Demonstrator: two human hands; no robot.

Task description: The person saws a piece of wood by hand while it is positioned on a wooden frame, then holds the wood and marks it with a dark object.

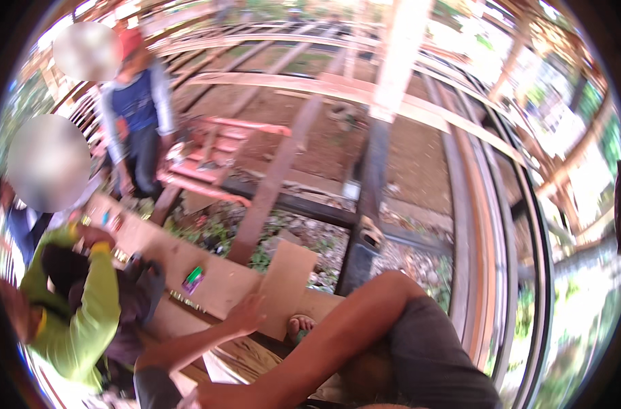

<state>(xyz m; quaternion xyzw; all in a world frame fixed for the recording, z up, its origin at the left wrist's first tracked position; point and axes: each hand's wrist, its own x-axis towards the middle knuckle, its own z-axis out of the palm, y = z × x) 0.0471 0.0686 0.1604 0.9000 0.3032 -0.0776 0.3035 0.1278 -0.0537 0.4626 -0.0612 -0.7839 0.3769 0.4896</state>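
Note:
My left hand (pixel 249 313) lies on a light brown wooden plank (pixel 232 281), fingers blurred but seemingly stretched out and apart. It is beside a flat tan board (pixel 288 273), and I cannot tell whether it touches it. Nothing shows in its grip. Bent at the elbow, my right arm crosses the lower middle, and my right hand (pixel 216 397) is at the lower edge with its fingers hidden. A small green and purple packet (pixel 193 278) lies on the plank, left of my left hand. Near it runs a row of small shiny pieces (pixel 187 301).
At left sits a person in a lime-green long-sleeved top (pixel 85 324); a person in blue (pixel 134 102) stands beyond. A salmon-red slatted chair (pixel 215 153) is ahead. A dark upright post (pixel 368 198), long beams (pixel 276 184) and rubble surround the plank. A bare foot (pixel 301 324) shows.

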